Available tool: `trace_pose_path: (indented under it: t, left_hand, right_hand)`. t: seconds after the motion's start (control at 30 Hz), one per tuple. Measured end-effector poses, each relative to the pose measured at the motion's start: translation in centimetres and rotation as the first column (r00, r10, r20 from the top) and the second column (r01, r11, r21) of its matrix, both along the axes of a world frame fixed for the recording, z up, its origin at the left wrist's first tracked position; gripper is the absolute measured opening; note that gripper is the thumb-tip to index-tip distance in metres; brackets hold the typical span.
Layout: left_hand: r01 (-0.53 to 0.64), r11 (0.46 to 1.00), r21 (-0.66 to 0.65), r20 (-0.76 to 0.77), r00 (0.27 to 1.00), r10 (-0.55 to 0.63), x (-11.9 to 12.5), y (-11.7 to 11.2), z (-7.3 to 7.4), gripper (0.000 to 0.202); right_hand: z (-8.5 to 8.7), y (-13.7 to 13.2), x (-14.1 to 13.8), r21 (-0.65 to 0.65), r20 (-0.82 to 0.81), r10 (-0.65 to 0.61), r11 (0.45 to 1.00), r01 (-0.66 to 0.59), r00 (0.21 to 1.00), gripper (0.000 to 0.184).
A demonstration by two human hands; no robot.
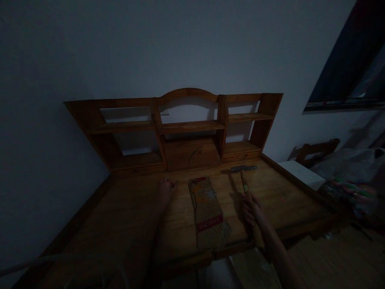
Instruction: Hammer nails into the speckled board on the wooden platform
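Between the left fingers (169, 183) and right fingers (247, 209), in the head view, cardboard (208, 202) lies on the tabletop (285, 192), probably central for easy reach. The right fingers wrap the hammer (244, 182) mid-handle, its head beyond them, presumably for control; whether the curled left ones hold anything, I cannot tell.
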State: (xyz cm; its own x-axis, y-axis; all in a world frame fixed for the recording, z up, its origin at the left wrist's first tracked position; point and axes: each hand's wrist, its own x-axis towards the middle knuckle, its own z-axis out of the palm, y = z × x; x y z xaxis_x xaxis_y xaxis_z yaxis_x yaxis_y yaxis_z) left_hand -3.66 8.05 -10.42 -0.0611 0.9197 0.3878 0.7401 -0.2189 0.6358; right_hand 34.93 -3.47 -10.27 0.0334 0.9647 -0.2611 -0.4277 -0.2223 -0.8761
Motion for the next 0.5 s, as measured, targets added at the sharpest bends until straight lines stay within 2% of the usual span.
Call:
trace_pose_path:
  t: [0.07, 0.1, 0.27, 0.5]
  left_hand:
    - [0.032, 0.998, 0.052, -0.096, 0.995, -0.027, 0.3, -0.1, 0.0, 0.012]
    - [0.060, 0.997, 0.055, -0.082, 0.995, -0.056, 0.5, -0.1, 0.0, 0.011]
    - [0.244, 0.970, -0.012, 0.158, 0.958, -0.239, 1.7, -0.7, 0.0, 0.018]
    - [0.225, 0.973, 0.048, 0.258, 0.938, -0.230, 1.6, -0.1, -0.5, 0.023]
  right_hand:
    - [-0.1, 0.0, 0.1, 0.002, -0.001, 0.001, 1.000, -0.001, 1.000, 0.039]
    - [-0.1, 0.0, 0.1, 0.005, -0.001, 0.001, 1.000, -0.001, 1.000, 0.039]
    - [-0.5, 0.1, 0.1, 0.029, -0.003, -0.022, 0.999, 0.022, 1.000, 0.039]
    - [-1.1, 0.3, 0.2, 0.060, 0.007, -0.016, 0.998, 0.015, 1.000, 0.038]
